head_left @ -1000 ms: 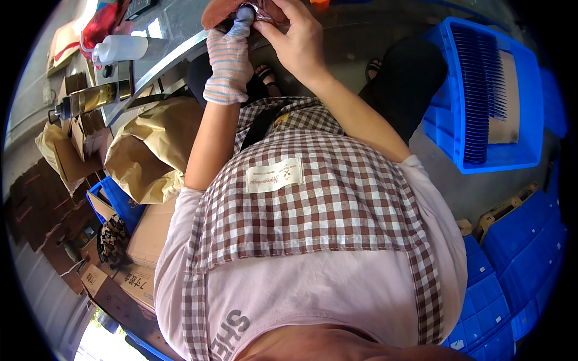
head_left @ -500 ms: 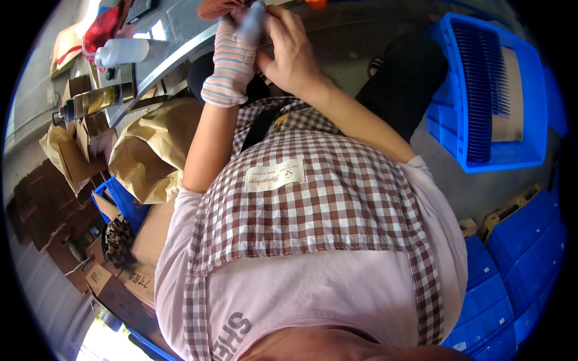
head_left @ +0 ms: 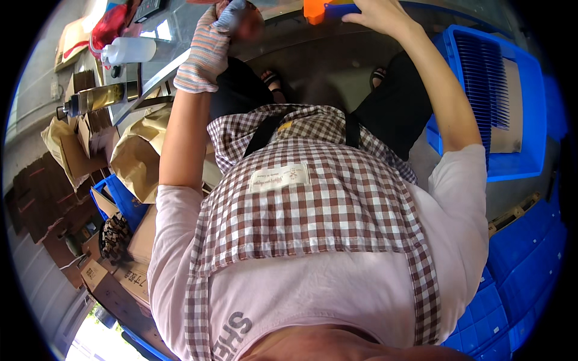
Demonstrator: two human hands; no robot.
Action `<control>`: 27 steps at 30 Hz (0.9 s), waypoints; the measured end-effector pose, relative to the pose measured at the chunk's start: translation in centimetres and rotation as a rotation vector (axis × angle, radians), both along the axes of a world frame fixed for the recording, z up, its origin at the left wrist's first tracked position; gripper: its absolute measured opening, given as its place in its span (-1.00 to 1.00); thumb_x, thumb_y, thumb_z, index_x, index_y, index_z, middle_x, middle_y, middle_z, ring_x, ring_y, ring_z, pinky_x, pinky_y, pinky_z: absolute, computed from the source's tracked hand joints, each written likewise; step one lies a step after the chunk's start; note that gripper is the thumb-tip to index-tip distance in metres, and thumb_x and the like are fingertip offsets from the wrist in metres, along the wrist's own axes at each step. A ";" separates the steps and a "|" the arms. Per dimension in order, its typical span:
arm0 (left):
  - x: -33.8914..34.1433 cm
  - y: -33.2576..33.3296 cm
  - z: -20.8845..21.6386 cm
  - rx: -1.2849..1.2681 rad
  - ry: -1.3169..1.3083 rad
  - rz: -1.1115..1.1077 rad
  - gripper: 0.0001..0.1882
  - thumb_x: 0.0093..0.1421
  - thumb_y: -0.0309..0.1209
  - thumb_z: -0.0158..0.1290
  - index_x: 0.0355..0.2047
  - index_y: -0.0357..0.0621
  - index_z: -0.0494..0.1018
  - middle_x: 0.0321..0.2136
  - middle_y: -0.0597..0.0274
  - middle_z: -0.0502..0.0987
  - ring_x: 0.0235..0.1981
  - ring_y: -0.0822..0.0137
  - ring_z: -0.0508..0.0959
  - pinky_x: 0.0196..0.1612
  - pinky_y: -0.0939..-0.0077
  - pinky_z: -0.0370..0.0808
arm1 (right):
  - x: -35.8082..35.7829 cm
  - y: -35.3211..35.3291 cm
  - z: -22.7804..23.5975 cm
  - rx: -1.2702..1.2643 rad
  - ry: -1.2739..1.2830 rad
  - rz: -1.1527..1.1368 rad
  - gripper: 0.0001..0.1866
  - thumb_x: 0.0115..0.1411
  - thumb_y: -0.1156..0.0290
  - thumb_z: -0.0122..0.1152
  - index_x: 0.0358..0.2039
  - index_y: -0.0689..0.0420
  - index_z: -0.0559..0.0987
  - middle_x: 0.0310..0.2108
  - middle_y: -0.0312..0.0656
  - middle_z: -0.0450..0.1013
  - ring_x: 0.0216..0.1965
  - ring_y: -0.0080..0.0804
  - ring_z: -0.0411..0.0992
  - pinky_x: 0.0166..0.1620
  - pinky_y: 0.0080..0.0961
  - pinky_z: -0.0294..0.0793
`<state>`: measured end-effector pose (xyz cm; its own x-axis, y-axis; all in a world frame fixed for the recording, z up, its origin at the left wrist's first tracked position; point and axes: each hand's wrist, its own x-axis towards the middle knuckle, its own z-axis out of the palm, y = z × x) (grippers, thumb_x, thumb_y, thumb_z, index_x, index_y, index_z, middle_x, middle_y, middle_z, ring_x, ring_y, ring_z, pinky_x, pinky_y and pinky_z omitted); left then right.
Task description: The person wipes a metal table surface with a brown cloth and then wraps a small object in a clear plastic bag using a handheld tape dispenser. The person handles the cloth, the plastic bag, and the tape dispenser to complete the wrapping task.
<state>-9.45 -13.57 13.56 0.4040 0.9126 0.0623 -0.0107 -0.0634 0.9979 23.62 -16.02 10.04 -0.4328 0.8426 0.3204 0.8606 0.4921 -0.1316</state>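
Note:
My left hand (head_left: 205,54) wears a striped knit glove with blue-grey fingertips and is at the upper left, over the table's edge. Its fingers are closed near a reddish-brown item (head_left: 248,24), which is blurred and partly cut off by the frame's top, so its kind is unclear. My bare right hand (head_left: 382,15) is stretched out at the upper right, thumb apart from the fingers, some fingertips beyond the frame. Nothing shows in it. Just left of it are an orange object (head_left: 313,11) and a blue piece (head_left: 342,9).
A blue crate (head_left: 536,120) at the right holds black comb-like strips (head_left: 472,90) and cardboard. A white squeeze bottle (head_left: 132,50), a bottle of yellowish liquid (head_left: 99,100) and a red bag (head_left: 108,27) are at the left. Below are a paper bag (head_left: 141,150) and cartons.
My right hand has left my left hand and moved right, toward the orange object. My left hand has shifted slightly left and upward, still near the reddish-brown item.

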 end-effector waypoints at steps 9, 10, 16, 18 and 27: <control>-3.2 3.0 0.6 0.009 -0.030 -0.072 -0.63 0.45 -0.13 -0.03 -0.36 -0.17 0.49 -0.47 0.29 0.54 -0.47 0.46 0.48 -0.37 0.58 0.41 | 2.2 2.0 1.0 0.066 0.039 0.122 -0.38 0.05 0.05 0.44 -0.01 0.24 0.57 0.00 0.12 0.53 0.11 0.06 0.45 0.22 -0.12 0.35; -3.8 3.0 0.5 -0.017 0.009 0.018 -0.62 0.46 -0.15 -0.04 -0.40 -0.16 0.48 -0.48 0.30 0.52 -0.47 0.46 0.46 -0.36 0.55 0.41 | 2.6 1.2 2.3 -0.006 0.152 0.132 -0.38 0.05 0.05 0.44 -0.01 0.25 0.58 -0.01 0.12 0.54 0.08 0.05 0.48 0.19 -0.14 0.39; -4.6 3.9 0.8 0.080 0.075 -0.047 -0.70 0.44 -0.19 -0.01 -0.33 -0.13 0.48 -0.46 0.33 0.52 -0.43 0.47 0.49 -0.29 0.56 0.43 | 2.4 -3.7 10.3 -0.548 0.432 0.020 -0.42 0.04 0.09 0.45 -0.06 0.29 0.63 -0.27 0.01 0.63 -0.22 -0.19 0.62 -0.05 -0.37 0.55; -1.4 0.9 4.7 -0.061 0.038 0.115 -0.72 0.42 -0.18 0.02 -0.18 -0.16 0.46 -0.41 0.32 0.53 -0.41 0.45 0.50 -0.25 0.56 0.46 | 2.2 -4.3 10.9 -0.527 0.452 0.038 -0.43 0.04 0.02 0.43 -0.12 0.26 0.65 -0.29 0.06 0.63 -0.24 -0.11 0.63 -0.07 -0.30 0.56; -2.0 0.2 5.5 -0.283 -0.492 -0.213 -0.58 0.36 -0.11 0.11 0.01 -0.18 0.39 -0.27 0.27 0.52 -0.34 0.29 0.58 -0.29 0.44 0.58 | 5.6 -3.0 3.0 -0.738 0.554 0.006 -0.36 0.15 -0.05 0.29 0.01 0.28 0.61 -0.22 -0.07 0.60 -0.18 -0.34 0.58 -0.07 -0.48 0.57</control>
<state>-11.46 -13.34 19.06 0.5646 0.8235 0.0547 -0.4589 0.2581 0.8502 29.19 -19.01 13.05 -0.3829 0.9140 -0.1341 0.5787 0.1241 -0.8060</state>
